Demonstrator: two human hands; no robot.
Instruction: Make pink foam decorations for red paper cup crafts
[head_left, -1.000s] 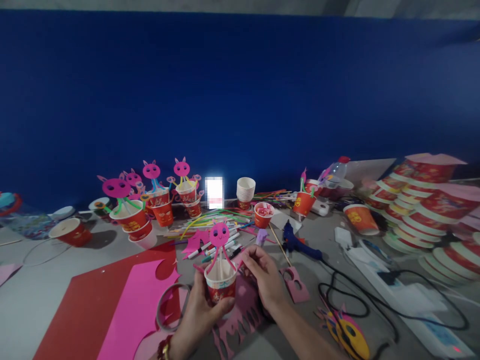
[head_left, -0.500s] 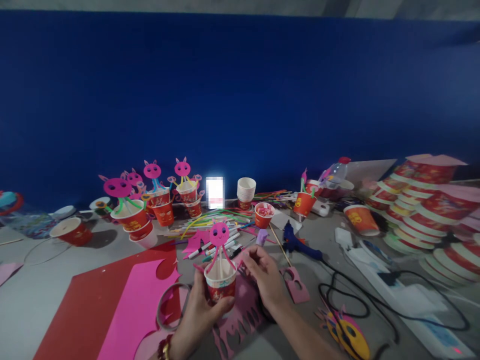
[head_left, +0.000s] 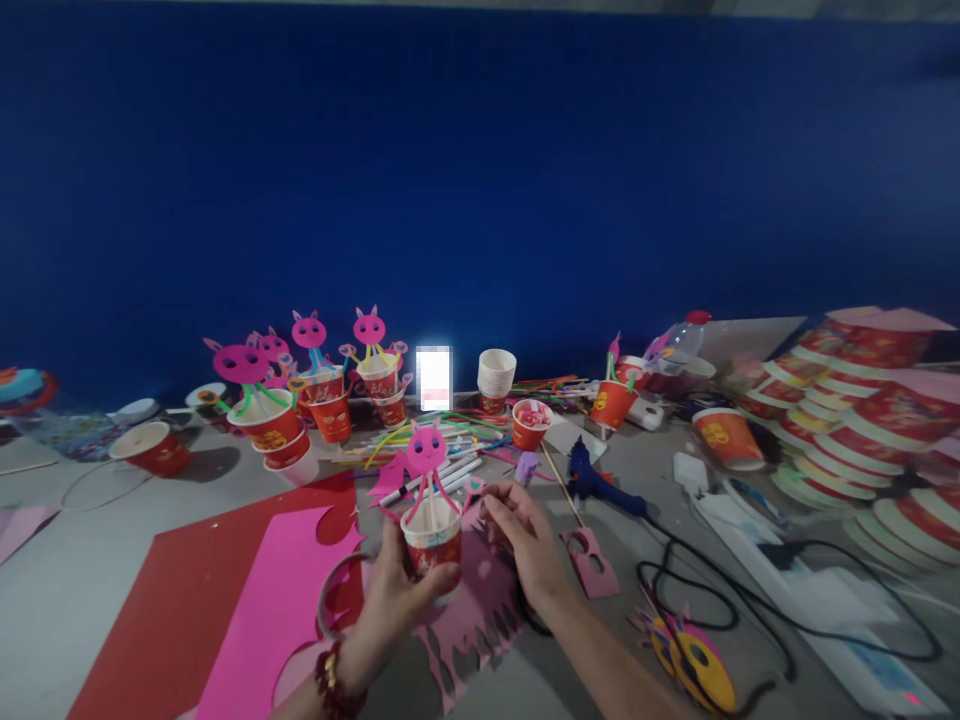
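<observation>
My left hand (head_left: 401, 590) is wrapped round a small red and white paper cup (head_left: 433, 550), held upright above the table. A pink paper animal head (head_left: 426, 450) with a drawn smile rises from the cup on a stick and pink pipe cleaners (head_left: 442, 490). At the end of the right pipe cleaner is a small pink paper paw (head_left: 474, 487) with a blue mark. My right hand (head_left: 521, 535) is closed in a pinch at the paw's edge. Below both hands lies a cut-out sheet of light pink paper (head_left: 480, 610).
Finished cup figures (head_left: 262, 415) stand at the back left. A blue glue gun (head_left: 600, 482) with a black cable lies to the right, near a white power strip (head_left: 780, 590). Stacked red cups (head_left: 847, 400) fill the far right. Red card (head_left: 165, 590) and a tape roll (head_left: 330, 600) lie left.
The cup in my left hand has shifted slightly left and up. The paw, earlier mostly covered by my right fingers, now shows its blue mark beside the fingertips.
</observation>
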